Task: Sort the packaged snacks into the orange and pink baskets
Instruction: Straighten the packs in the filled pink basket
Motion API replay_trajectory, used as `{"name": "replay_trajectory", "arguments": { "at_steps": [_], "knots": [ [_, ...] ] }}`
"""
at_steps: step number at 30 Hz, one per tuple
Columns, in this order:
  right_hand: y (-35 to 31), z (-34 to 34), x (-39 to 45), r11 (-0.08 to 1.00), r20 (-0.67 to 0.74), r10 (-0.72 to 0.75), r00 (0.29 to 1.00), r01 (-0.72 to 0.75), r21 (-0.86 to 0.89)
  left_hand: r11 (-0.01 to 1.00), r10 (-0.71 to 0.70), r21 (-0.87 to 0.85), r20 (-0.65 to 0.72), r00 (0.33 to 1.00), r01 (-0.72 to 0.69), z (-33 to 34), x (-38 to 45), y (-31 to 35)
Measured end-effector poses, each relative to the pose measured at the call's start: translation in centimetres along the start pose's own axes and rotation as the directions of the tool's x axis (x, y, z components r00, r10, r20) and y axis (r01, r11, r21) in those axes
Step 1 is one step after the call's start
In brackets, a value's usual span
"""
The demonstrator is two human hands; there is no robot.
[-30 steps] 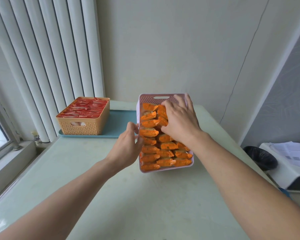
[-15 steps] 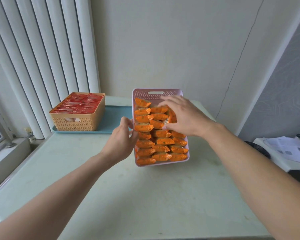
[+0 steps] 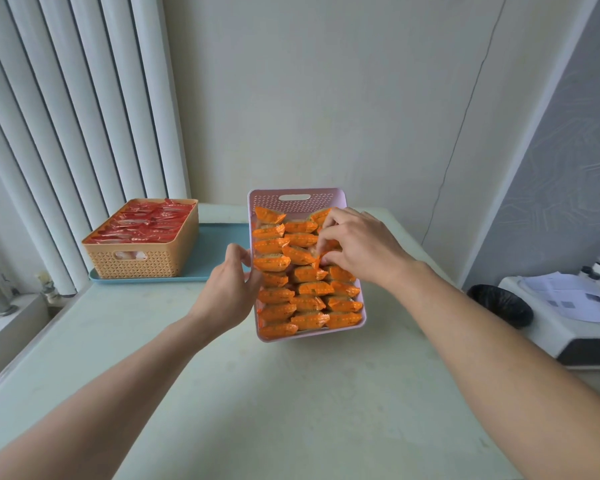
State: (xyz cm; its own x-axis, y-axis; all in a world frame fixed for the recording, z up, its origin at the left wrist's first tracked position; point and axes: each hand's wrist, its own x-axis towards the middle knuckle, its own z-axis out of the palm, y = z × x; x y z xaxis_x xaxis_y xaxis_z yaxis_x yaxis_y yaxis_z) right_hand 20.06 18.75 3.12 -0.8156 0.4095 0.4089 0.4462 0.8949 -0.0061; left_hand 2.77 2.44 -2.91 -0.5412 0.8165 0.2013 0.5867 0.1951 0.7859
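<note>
Presently, the pink basket (image 3: pixel 297 197) stands on the pale green bench (image 3: pixel 291 393), packed with rows of orange snack packets (image 3: pixel 309 299). The left hand (image 3: pixel 227 292) grips the basket's left rim, fingers (image 3: pixel 238 252) curled over the edge. The right hand (image 3: pixel 359 249) reaches into the far half of the basket and pinches the crimped end of one orange packet (image 3: pixel 317 259) (thumb and forefinger closed on it). The orange basket (image 3: pixel 139 259), filled with red packets (image 3: pixel 146 221), sits on a blue tray (image 3: pixel 215 244) at the far left, well apart from both hands.
</note>
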Motion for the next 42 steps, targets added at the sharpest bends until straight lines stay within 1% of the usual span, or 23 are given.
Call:
{"name": "replay_trajectory", "arguments": {
  "at_steps": [2, 4, 6, 7, 9, 12, 14, 16, 19, 21, 23, 25, 27, 29, 30, 32, 34, 36, 40, 42],
  "knots": [
    [0.1, 0.1, 0.2, 0.992, 0.039, 0.068, 0.997, -0.071, 0.102, 1.000, -0.023, 0.012, -0.004, 1.000, 0.023, 0.0, 0.6, 0.1],
    [0.1, 0.3, 0.6, 0.983, 0.070, 0.106, 0.992, -0.116, 0.144, 0.999, -0.043, 0.028, 0.001, 0.999, 0.043, 0.0, 1.1, 0.2],
    [-0.2, 0.4, 0.9, 0.987, 0.090, 0.116, 0.989, -0.125, 0.102, 0.997, -0.064, 0.037, 0.002, 0.998, 0.063, 0.2, 1.7, 0.3],
    [-0.4, 0.6, 1.0, 0.992, 0.092, 0.101, 0.991, -0.107, 0.069, 0.997, -0.072, 0.041, -0.001, 0.997, 0.072, 0.2, 1.9, 0.3],
    [-0.7, 0.8, 1.3, 0.997, 0.065, 0.058, 0.996, -0.061, 0.045, 0.995, -0.090, 0.042, -0.019, 0.996, 0.090, 0.3, 2.4, 0.2],
    [-0.4, 0.7, 1.8, 0.997, -0.023, 0.002, 1.000, 0.000, 0.082, 0.994, -0.103, 0.036, -0.055, 0.993, 0.105, 0.6, 2.9, -0.2],
    [-0.1, 0.5, 2.2, 0.991, -0.072, -0.011, 0.997, 0.020, 0.129, 0.994, -0.102, 0.041, -0.078, 0.992, 0.105, 0.8, 3.2, -0.4],
    [0.3, 0.1, 2.6, 0.973, -0.111, 0.039, 0.993, -0.012, 0.230, 0.992, -0.110, 0.058, -0.083, 0.990, 0.115, 1.0, 3.6, -0.4],
    [0.9, -0.5, 3.4, 0.918, -0.122, 0.151, 0.981, -0.093, 0.386, 0.989, -0.129, 0.066, -0.070, 0.989, 0.133, 1.1, 4.0, -0.4],
    [1.4, -0.8, 3.9, 0.867, -0.152, 0.227, 0.962, -0.129, 0.481, 0.989, -0.128, 0.068, -0.059, 0.990, 0.132, 1.1, 4.2, -0.5],
    [1.7, -1.1, 4.2, 0.829, -0.230, 0.304, 0.924, -0.138, 0.542, 0.990, -0.114, 0.073, -0.047, 0.992, 0.117, 1.0, 4.2, -0.7],
    [2.0, -1.4, 4.5, 0.804, -0.340, 0.383, 0.859, -0.129, 0.580, 0.992, -0.088, 0.089, -0.041, 0.995, 0.091, 1.1, 4.2, -0.9],
    [2.1, -1.7, 5.0, 0.795, -0.418, 0.432, 0.799, -0.118, 0.595, 0.992, -0.054, 0.110, -0.047, 0.997, 0.059, 1.1, 3.9, -0.9],
    [2.0, -2.0, 5.4, 0.808, -0.468, 0.439, 0.767, -0.108, 0.579, 0.993, -0.027, 0.117, -0.052, 0.998, 0.033, 1.2, 3.5, -0.8],
    [1.8, -2.0, 5.5, 0.836, -0.487, 0.415, 0.769, -0.111, 0.537, 0.993, -0.013, 0.114, -0.056, 0.998, 0.020, 1.2, 3.3, -0.8],
    [1.3, -1.6, 5.4, 0.897, -0.473, 0.339, 0.813, -0.129, 0.422, 0.994, 0.012, 0.108, -0.065, 0.998, -0.005, 1.3, 2.8, -0.9],
    [0.7, -0.5, 5.0, 0.930, -0.434, 0.269, 0.860, -0.116, 0.347, 0.993, 0.042, 0.112, -0.078, 0.996, -0.033, 1.3, 2.2, -1.0],
    [0.1, 0.4, 4.4, 0.958, -0.441, 0.195, 0.876, -0.073, 0.278, 0.992, 0.066, 0.109, -0.086, 0.994, -0.057, 1.4, 1.7, -1.1],
    [-1.1, 1.7, 3.8, 0.979, -0.470, 0.064, 0.880, 0.035, 0.199, 0.987, 0.120, 0.122, -0.133, 0.984, -0.104, 1.6, 1.2, -1.2],
    [-1.4, 2.2, 3.9, 0.981, -0.422, 0.071, 0.904, 0.013, 0.193, 0.984, 0.143, 0.126, -0.143, 0.979, -0.125, 1.8, 0.9, -1.5]
  ]
}}
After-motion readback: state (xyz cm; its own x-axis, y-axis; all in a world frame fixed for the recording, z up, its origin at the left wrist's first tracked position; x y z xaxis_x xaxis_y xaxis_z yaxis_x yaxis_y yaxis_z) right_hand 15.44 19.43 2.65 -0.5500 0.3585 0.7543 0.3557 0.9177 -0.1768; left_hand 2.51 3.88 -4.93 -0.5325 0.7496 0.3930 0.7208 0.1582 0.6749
